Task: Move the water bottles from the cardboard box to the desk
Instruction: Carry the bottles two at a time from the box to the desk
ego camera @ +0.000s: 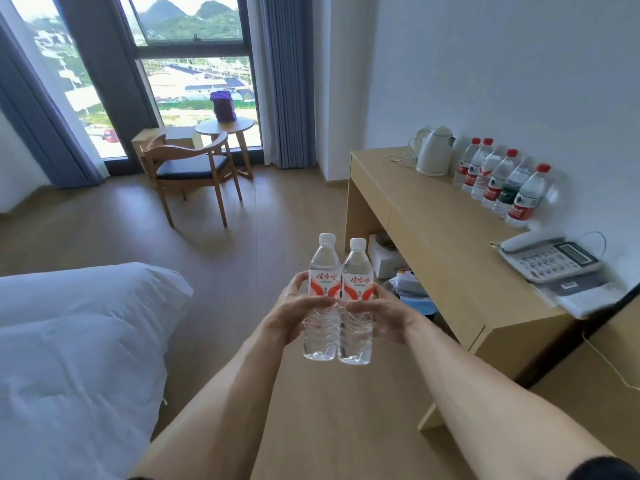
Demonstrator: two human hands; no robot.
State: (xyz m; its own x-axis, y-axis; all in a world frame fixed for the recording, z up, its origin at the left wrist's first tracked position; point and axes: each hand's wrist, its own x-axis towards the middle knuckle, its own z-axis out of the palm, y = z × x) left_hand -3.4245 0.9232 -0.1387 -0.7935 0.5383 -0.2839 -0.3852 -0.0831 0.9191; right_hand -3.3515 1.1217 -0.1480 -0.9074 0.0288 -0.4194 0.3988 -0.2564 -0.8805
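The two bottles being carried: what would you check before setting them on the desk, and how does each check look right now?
1. Left hand grips the left white-capped bottle: ok.
2. Right hand grips the right white-capped bottle: ok.
3. Both caps are on and both bottles upright: ok.
4. Bare space on the desk in front of the red-capped bottles: ok.
5. Bottles already above the desk: not ok, they are held over the floor beside it.
6. Kettle cord and telephone away from the bare spot: ok.
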